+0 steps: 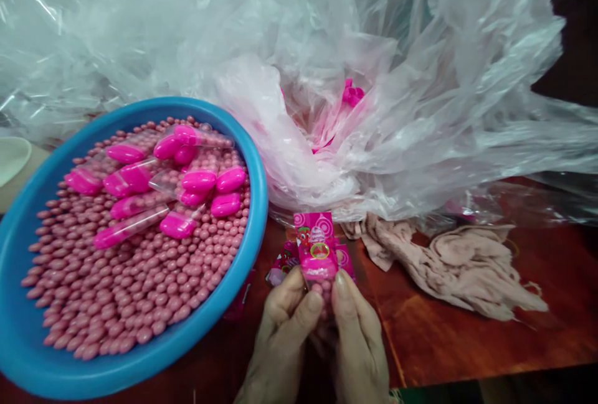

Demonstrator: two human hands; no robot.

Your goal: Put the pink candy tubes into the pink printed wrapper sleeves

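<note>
In front of me, my left hand and my right hand are closed around the two sides of a small clear candy container with a bright pink top and pink balls inside. A pink printed card with a strawberry figure and a yellow ring shape stands up at its far end. More printed pink cards lie partly hidden behind it. To the left, a blue basin holds many pink candy balls. Several filled clear containers with pink ends rest on those balls.
Crumpled clear plastic sheeting covers the back. An open plastic bag with pink pieces inside sits behind my hands. A beige cloth lies on the reddish-brown table at right. A pale container shows at far left.
</note>
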